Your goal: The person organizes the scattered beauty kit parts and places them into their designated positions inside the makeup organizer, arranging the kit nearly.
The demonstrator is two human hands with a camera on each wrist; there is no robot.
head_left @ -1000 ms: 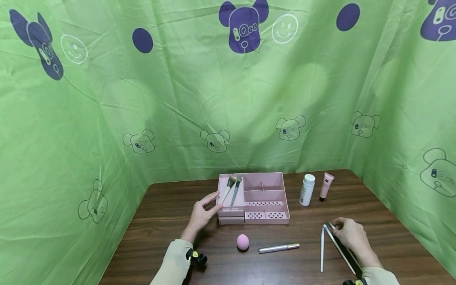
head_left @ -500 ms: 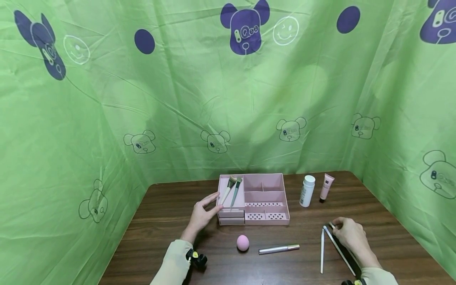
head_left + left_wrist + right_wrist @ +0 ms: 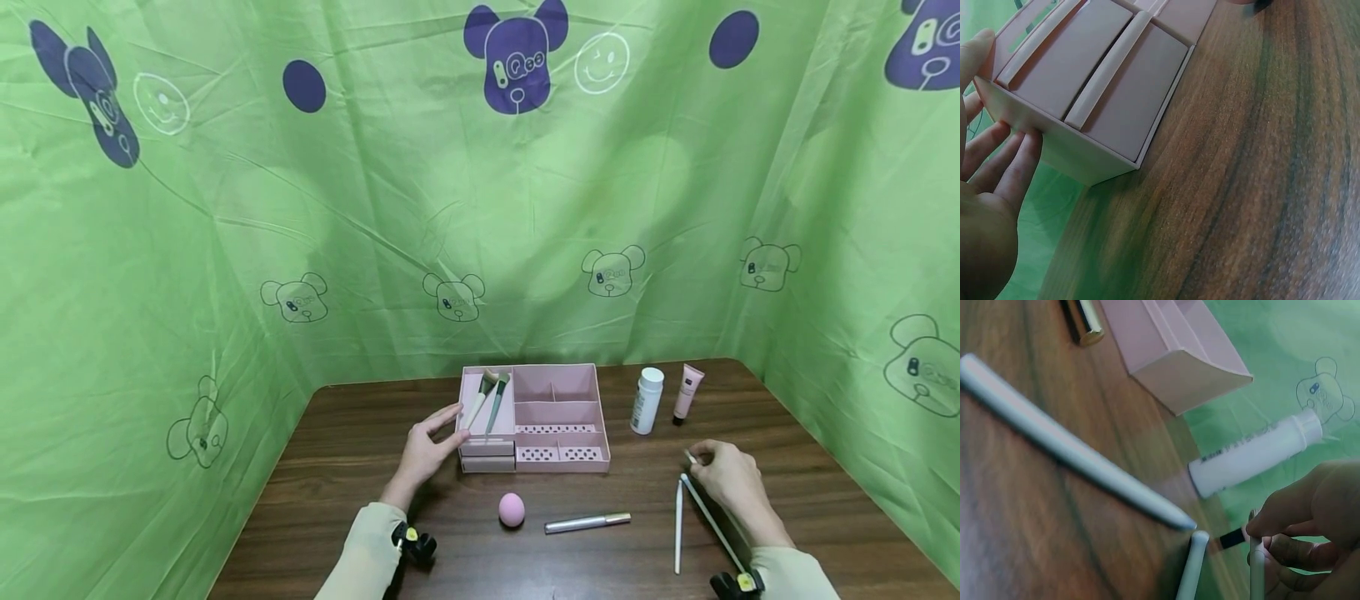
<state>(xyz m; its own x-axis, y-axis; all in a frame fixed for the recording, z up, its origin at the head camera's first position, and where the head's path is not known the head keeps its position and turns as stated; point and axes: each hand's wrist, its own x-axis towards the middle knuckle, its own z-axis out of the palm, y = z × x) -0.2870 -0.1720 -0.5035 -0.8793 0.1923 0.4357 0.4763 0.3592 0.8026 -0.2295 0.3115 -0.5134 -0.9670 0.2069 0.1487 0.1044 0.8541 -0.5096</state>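
Left hand [image 3: 424, 454] at head view's seven o'clock, thumb spread from fingers; right hand [image 3: 729, 479] at four o'clock, pinching.

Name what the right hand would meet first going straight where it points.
Probably the white bottle, ahead and left of the right hand in the head view; depth is unclear.

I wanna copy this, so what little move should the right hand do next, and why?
Perhaps move the stick toward the box: the right hand pinches it away from the box, two brushes lie in there, and the left hand touches its side.
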